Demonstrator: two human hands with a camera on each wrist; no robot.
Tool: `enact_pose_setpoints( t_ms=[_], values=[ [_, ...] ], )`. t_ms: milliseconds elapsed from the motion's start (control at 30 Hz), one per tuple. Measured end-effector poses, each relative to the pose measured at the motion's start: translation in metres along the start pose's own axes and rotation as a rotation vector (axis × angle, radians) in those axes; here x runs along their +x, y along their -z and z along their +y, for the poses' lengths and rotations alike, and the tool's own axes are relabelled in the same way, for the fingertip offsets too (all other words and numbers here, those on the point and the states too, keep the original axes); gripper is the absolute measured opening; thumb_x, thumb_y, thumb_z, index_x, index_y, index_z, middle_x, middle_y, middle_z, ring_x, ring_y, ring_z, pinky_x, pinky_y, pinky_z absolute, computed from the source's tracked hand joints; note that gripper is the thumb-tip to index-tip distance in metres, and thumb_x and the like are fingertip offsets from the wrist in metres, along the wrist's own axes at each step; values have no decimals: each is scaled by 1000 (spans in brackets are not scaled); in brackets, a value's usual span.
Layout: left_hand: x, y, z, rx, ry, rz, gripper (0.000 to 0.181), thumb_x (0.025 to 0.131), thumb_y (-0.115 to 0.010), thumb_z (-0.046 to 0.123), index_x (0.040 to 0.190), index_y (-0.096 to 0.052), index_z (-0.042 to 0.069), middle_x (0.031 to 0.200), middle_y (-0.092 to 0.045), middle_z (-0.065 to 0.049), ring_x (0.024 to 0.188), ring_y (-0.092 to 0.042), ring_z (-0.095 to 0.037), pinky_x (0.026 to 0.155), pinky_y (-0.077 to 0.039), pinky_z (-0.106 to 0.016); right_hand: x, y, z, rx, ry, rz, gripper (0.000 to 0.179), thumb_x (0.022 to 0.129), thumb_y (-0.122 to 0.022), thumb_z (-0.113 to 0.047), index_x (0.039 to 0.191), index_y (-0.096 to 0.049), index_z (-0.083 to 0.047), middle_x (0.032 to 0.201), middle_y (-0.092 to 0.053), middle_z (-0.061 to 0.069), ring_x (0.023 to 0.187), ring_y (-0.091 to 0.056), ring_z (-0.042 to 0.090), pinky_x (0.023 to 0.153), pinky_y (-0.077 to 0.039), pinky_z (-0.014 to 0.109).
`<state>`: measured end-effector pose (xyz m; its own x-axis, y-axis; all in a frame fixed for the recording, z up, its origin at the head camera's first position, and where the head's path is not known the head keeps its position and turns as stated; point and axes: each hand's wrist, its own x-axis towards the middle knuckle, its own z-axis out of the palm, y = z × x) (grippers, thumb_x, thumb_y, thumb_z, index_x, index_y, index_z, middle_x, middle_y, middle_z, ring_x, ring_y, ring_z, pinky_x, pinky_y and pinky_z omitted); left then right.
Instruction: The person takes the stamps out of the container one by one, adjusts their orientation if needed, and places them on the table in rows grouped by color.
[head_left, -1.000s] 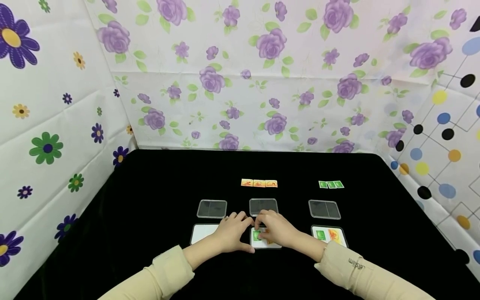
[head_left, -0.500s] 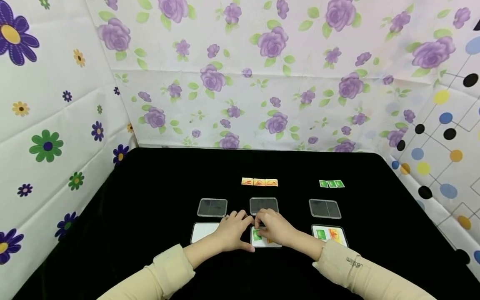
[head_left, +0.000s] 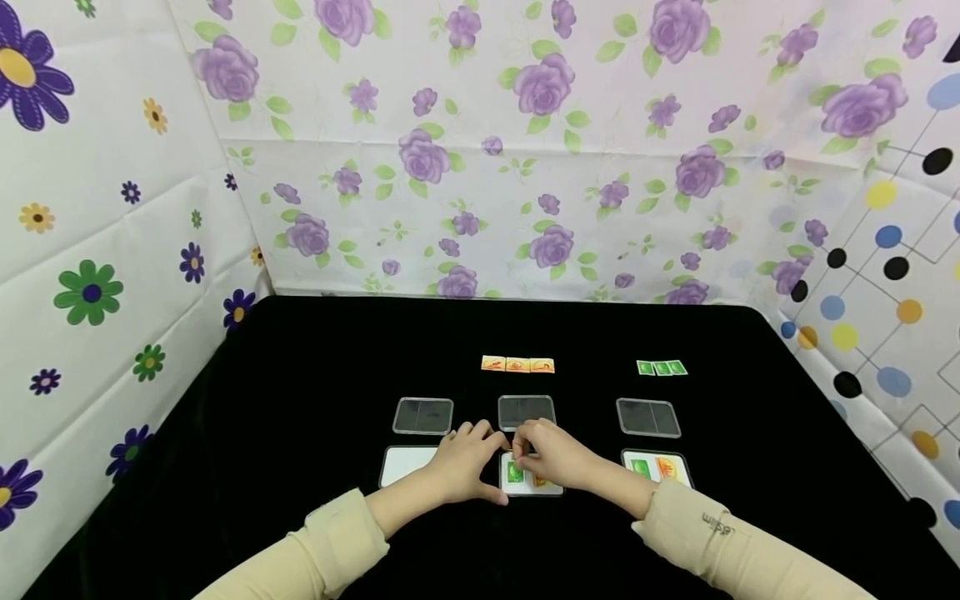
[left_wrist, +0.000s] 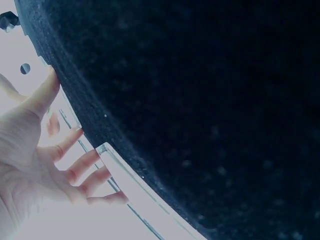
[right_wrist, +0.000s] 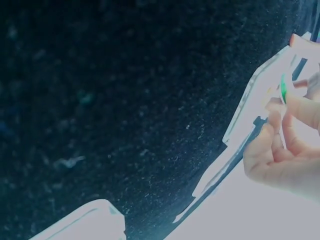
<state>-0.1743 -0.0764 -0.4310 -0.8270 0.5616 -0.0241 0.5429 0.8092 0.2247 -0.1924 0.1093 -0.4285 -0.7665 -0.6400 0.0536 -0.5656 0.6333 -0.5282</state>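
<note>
On the right sleeve (head_left: 720,533) a short line of small dark lettering shows, too small and turned to read. The little tiles carry drawn marks, not legible as words.

The middle card (head_left: 531,482) is a white rounded rectangle lying flat on the black worktop (head_left: 300,400), in the near row at the centre. It bears a green tile (head_left: 514,472) on its left half and an orange tile partly hidden by fingers on its right. The right hand (head_left: 551,457) has its grip closed in a pinch at the card's far edge; the right wrist view shows a thin green-edged piece (right_wrist: 283,89) between thumb and fingers. The left hand (head_left: 467,462) lies with relaxed, spread fingers on the worktop just left of the card, its grip open, thumb at the card's near left corner.

A blank white card (head_left: 405,465) lies left, a card with green and orange tiles (head_left: 655,468) right. Behind stand three clear covers (head_left: 423,415). Farther back lie an orange strip (head_left: 517,364) and a green strip (head_left: 662,367).
</note>
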Motion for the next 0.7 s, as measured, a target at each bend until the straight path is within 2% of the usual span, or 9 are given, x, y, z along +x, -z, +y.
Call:
enact_pose_setpoints(
  t_ms=[133, 300, 500, 700],
  values=[
    [0, -1, -1, 1, 1, 0, 68, 65, -79, 52, 118, -56, 17, 109, -53, -1, 95, -49, -19, 86, -49, -49, 0, 2, 3, 113, 12, -49, 14, 84, -68, -4, 76, -57, -9, 72, -59, -3, 60, -47, -1, 54, -42, 14],
    [1, -2, -2, -24, 1, -4, 68, 65, -80, 51, 118, -56, 17, 109, -53, -1, 95, -49, -19, 87, -48, -50, 0, 3, 7, 182, 33, -39, 13, 84, -67, -1, 80, -58, -9, 76, -64, -1, 65, -54, -1, 59, -46, 14],
    [1, -2, -3, -27, 0, -6, 70, 66, -79, 52, 120, -55, 15, 112, -53, -2, 98, -50, -21, 88, -48, -51, 0, 4, 9, 196, 32, 0, 6, 85, -66, -3, 91, -65, -4, 79, -68, 3, 69, -59, 3, 62, -48, 13],
    [1, -1, -1, -18, 1, -7, 69, 66, -79, 51, 120, -56, 16, 111, -53, -2, 97, -50, -20, 87, -48, -50, 0, 8, 11, 207, 27, 1, 4, 85, -66, -4, 89, -68, -6, 78, -69, 2, 68, -59, 1, 61, -49, 15]
  ],
)
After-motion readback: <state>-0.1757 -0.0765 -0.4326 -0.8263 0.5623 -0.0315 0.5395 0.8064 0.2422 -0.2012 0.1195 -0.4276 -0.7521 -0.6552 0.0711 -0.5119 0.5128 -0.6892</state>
